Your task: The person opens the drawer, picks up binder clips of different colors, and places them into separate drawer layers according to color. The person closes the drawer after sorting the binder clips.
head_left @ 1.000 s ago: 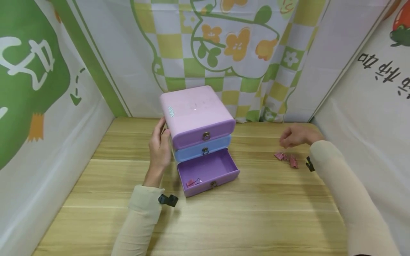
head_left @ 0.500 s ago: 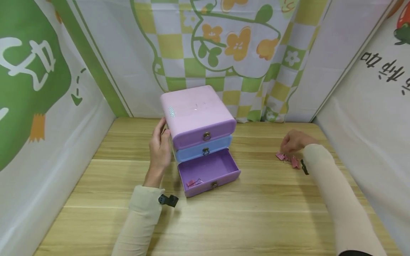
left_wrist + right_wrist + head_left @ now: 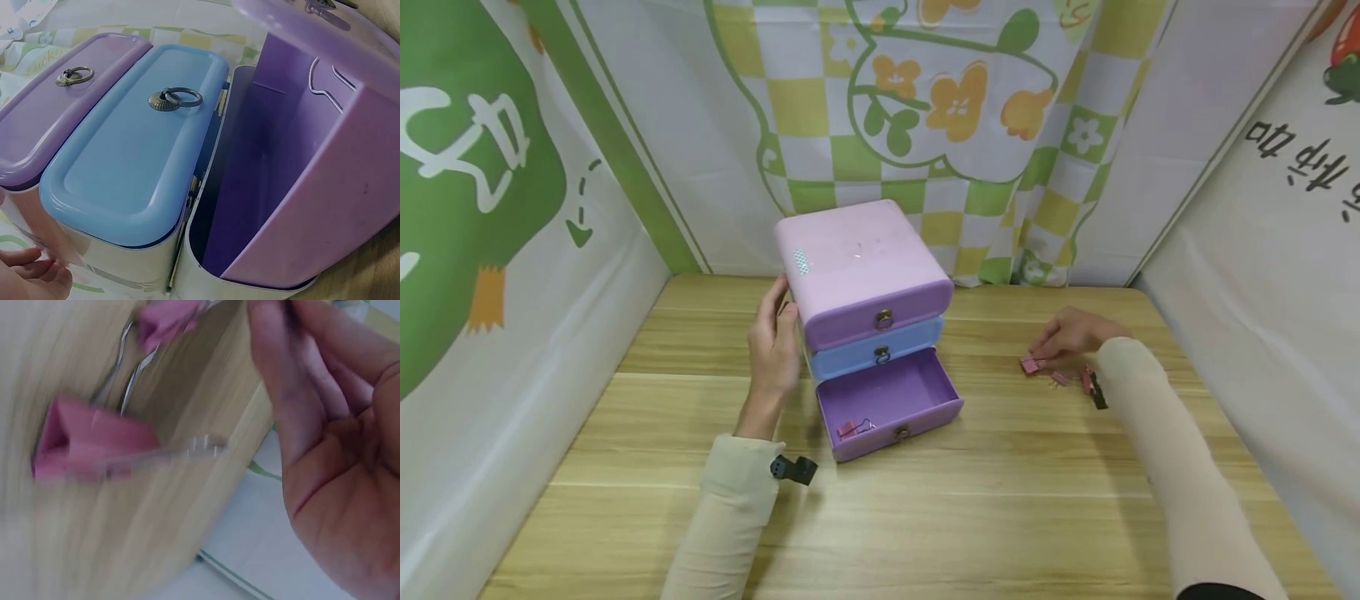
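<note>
A small drawer cabinet (image 3: 861, 258) with a pink top stands on the table. Its lowest drawer, a purple one (image 3: 895, 392), is pulled out, and a pink binder clip (image 3: 848, 429) lies in its front left corner. My left hand (image 3: 772, 354) rests against the cabinet's left side; its fingertips show at the lower left of the left wrist view. Right of the cabinet, my right hand (image 3: 1071, 333) pinches another pink binder clip (image 3: 1029, 365) low over the table. Two more clips, a small one (image 3: 1060, 379) and a larger one (image 3: 94, 440), lie near that hand.
Above the pulled-out drawer are a blue drawer (image 3: 850, 357) and a purple upper drawer (image 3: 842, 327), both pushed in, each with a ring pull. A checked cloth (image 3: 985, 200) hangs behind the wooden table (image 3: 1000, 500). Printed white panels flank it.
My right hand has come down to the clips and shifted left, now pinching one and bringing it away from the others. The left hand and cabinet stay where they were.
</note>
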`<state>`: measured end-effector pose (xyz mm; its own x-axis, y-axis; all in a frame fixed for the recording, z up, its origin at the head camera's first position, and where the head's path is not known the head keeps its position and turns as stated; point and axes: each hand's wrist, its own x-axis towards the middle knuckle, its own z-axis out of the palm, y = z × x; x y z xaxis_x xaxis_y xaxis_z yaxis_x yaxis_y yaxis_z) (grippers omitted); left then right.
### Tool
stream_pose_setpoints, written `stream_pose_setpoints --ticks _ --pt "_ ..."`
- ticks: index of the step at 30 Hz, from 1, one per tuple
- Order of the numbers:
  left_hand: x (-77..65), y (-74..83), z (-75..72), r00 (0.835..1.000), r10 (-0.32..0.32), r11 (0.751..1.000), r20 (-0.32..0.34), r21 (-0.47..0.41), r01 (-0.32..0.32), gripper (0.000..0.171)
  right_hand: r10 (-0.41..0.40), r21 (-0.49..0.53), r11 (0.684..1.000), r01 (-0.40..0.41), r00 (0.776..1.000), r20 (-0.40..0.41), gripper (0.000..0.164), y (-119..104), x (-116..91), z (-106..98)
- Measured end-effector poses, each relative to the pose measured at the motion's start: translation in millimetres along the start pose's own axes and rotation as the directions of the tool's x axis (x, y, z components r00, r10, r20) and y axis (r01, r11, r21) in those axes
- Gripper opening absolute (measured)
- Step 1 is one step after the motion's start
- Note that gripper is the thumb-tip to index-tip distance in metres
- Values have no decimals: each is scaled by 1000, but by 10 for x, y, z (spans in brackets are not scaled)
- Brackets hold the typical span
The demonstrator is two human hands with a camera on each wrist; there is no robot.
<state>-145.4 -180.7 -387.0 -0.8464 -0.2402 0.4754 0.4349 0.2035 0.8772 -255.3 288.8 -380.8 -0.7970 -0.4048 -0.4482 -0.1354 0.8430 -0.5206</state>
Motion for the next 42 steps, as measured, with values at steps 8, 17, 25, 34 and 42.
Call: stream_pose_setpoints --ticks 8,17,25,34,42 --pt "-3 -1 -2 1000 -19 1000 10 -11 19 52 5 449 892 -38 997 74 40 -99 95 115" --pt "16 -4 -10 1000 -21 1000 5 0 21 52 -56 634 773 -18 994 97 38 -627 142 95" --pt "15 -22 1 1000 -2 1000 -1 -9 2 51 -77 600 800 -17 989 130 39 -1177 90 199" --pt "3 -30 -4 1000 -15 1000 -5 -10 15 51 -132 570 822 15 977 165 32 -1613 145 640" --pt "10 -28 3 1000 1 1000 -8 -13 -1 52 -154 501 864 50 974 168 24 -1795 205 1066"
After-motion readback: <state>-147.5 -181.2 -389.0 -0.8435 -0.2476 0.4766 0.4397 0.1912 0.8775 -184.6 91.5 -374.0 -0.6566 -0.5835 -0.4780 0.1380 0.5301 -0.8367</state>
